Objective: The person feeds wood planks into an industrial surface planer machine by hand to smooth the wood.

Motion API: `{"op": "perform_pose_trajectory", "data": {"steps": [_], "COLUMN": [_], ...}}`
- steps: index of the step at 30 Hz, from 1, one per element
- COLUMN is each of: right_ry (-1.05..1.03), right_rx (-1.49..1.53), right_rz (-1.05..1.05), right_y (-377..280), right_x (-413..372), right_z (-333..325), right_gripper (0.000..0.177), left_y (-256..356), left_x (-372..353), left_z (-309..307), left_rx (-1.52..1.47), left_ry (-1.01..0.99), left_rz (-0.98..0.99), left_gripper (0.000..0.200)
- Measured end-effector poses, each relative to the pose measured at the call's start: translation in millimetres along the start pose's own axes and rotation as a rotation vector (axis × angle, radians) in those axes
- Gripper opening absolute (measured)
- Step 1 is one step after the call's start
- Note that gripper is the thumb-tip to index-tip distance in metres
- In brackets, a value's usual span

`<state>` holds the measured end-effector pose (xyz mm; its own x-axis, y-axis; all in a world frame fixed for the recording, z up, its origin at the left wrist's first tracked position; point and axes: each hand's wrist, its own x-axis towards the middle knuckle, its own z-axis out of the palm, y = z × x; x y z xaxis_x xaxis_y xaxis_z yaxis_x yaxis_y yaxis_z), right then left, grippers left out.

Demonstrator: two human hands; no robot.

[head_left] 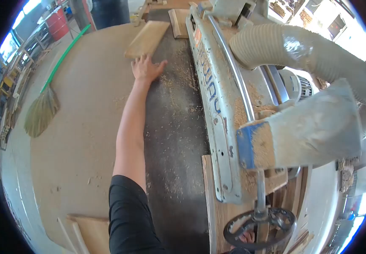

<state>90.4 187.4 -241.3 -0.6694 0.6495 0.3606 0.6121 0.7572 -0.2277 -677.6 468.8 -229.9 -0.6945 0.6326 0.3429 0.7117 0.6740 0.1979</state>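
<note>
Wooden board [147, 39] lies flat at the far end of the dark machine table [178, 139], partly hanging over its left edge. Left hand [145, 68] is stretched out at full arm's reach, palm down, fingers [138, 60] spread open and flat, gripping nothing. The fingertips sit right at the board's near end, touching it or just short of it; the contact line is too small to tell. The thumb points right, toward the machine body [216, 106], and lies on the sawdust-covered table, clear of the board.

Step in hand, as a judgement: reaching for the board's near end, either to push it off along the table or to draw it back. The next move calls for flat pressure on the wood with the fingers kept left of the machine body, since the board has little table under its left side and could tip.

A second, smaller board [178, 23] lies beyond the fingers to the right. Dust hose [301, 46] and handwheel [259, 228] are well apart from the hand. Broom [43, 110] lies on the floor to the left. Right hand is out of frame.
</note>
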Motion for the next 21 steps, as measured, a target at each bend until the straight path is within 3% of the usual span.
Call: {"op": "perform_pose_trajectory", "data": {"steps": [3, 7, 9, 11, 13, 14, 16, 17, 19, 20, 21], "right_ry": [0.026, 0.071, 0.098, 0.106, 0.143, 0.159, 0.207, 0.203, 0.229, 0.228, 0.238], "right_rx": [0.096, 0.209, 0.231, 0.257, 0.244, 0.259, 0.264, 0.276, 0.283, 0.295, 0.299], "right_rz": [-0.016, -0.017, -0.026, -0.049, -0.039, -0.053, -0.065, -0.082, -0.063, -0.071, -0.067], "right_y": [2.3, -2.2, -1.7, -1.1, -6.7, -5.2, -1.9, -2.0, -4.7, -6.1, -6.4], "right_x": [-5.2, 6.8, 7.1, 4.1, 7.0, 6.2, 8.8, 5.0, 5.1, 3.8, 1.5], "right_z": [-1.5, -7.5, -5.9, -13.1, -14.0, -12.8, -11.9, -14.4, -19.2, -22.2, -22.0], "right_gripper": [0.039, 0.036, 0.033, 0.031, 0.028, 0.029, 0.028, 0.027, 0.026, 0.025, 0.025], "left_y": [2.1, 5.4, 15.6, 28.8, 24.6, 26.7, 14.6, -0.8, -20.9, -35.3, -50.0], "left_x": [-60.4, -191.8, -271.9, -347.8, -407.4, -422.4, -446.8, -452.2, -450.7, -457.1, -462.3], "left_z": [-54.9, -89.4, -125.3, -176.4, -189.5, -218.6, -239.3, -221.0, -209.0, -194.3, -177.3], "left_rx": [0.000, -0.116, -0.034, -0.075, -0.147, -0.219, -0.284, -0.278, -0.293, -0.290, -0.394], "left_ry": [-0.184, -0.103, -0.232, -0.246, -0.180, -0.278, -0.119, 0.130, 0.107, 0.106, -0.080], "left_rz": [0.036, 0.089, 0.126, 0.150, 0.179, 0.095, -0.049, -0.125, -0.417, -0.402, -0.441], "left_gripper": [0.100, 0.105, 0.107, 0.104, 0.095, 0.089, 0.078, 0.073, 0.073, 0.073, 0.071]}}
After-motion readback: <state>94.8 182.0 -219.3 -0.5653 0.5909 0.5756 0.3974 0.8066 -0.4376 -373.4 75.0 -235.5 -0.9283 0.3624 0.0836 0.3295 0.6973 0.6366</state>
